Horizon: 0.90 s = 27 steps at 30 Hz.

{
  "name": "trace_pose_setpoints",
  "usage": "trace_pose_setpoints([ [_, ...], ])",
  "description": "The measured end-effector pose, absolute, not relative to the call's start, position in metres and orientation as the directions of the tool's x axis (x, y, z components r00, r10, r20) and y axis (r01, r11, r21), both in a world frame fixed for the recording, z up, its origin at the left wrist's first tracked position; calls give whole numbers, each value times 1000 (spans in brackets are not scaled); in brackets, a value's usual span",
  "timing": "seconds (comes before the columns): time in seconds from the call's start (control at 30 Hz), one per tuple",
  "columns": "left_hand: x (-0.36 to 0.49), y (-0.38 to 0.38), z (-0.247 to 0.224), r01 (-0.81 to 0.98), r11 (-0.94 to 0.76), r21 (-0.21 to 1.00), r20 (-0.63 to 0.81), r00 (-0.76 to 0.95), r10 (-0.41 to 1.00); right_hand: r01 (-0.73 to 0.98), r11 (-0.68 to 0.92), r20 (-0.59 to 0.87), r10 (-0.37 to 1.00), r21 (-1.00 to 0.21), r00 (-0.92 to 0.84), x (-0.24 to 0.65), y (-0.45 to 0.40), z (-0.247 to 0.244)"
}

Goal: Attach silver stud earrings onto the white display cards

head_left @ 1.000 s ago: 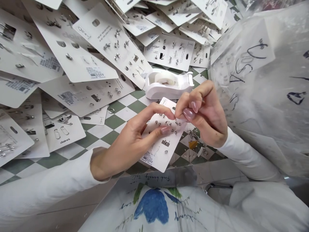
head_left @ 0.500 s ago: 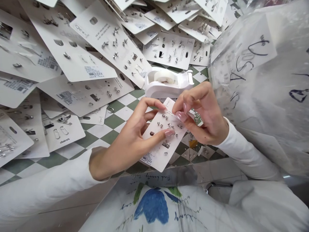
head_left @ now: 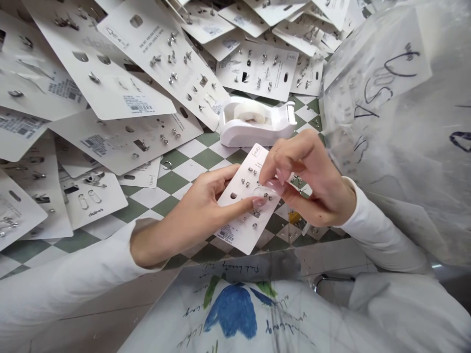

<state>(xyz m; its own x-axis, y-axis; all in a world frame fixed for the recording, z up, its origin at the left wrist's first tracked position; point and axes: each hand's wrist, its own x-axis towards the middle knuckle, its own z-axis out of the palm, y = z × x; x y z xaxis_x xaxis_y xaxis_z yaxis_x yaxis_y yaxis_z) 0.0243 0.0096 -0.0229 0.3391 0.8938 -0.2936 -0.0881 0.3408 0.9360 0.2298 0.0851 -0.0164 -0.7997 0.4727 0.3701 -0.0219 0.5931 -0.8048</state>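
The left hand (head_left: 187, 218) is half open and holds a white earring card (head_left: 235, 228) by its edge, above green and white checkered tiles (head_left: 191, 169), just below a white tape dispenser (head_left: 257, 125). The right hand (head_left: 311, 179) pinches at the silver studs (head_left: 252, 171) on this card; what it grips I cannot tell. Studs remain on the card, and many other cards (head_left: 125, 139) lie around.

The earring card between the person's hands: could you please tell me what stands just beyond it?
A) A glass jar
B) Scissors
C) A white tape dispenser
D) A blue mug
C: the white tape dispenser holding a tape roll stands on the checkered tiles just past the earring card.
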Motion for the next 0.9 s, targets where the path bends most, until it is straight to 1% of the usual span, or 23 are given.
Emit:
trace_pose_setpoints([
  [0.1, 23, 10, -22, -3, 298, 955, -280, 335, 900, 6, 528, 272, 447, -849, -852, 229, 84, -13],
  [0.17, 22, 10, -21, 63, 276, 959, -281, 331, 901, -18, 508, 267, 423, -861, -866, 229, 83, -12],
  [0.27, 23, 11, -21, 113, 227, 967, -252, 324, 912, -38, 528, 289, 402, -848, -869, 228, 82, -11],
  [0.43, 23, 10, -24, 115, 187, 976, -215, 333, 918, 5, 573, 277, 403, -819, -872, 227, 81, -14],
  [0.6, 23, 9, -24, 108, 167, 980, -194, 336, 922, 23, 628, 310, 416, -778, -855, 228, 81, -16],
  [0.73, 23, 11, -24, 89, 183, 979, -203, 346, 916, 45, 655, 312, 417, -754, -854, 227, 82, -16],
  [0.9, 24, 11, -23, 83, 189, 978, -206, 348, 914, 30, 684, 333, 392, -729, -857, 227, 83, -16],
])
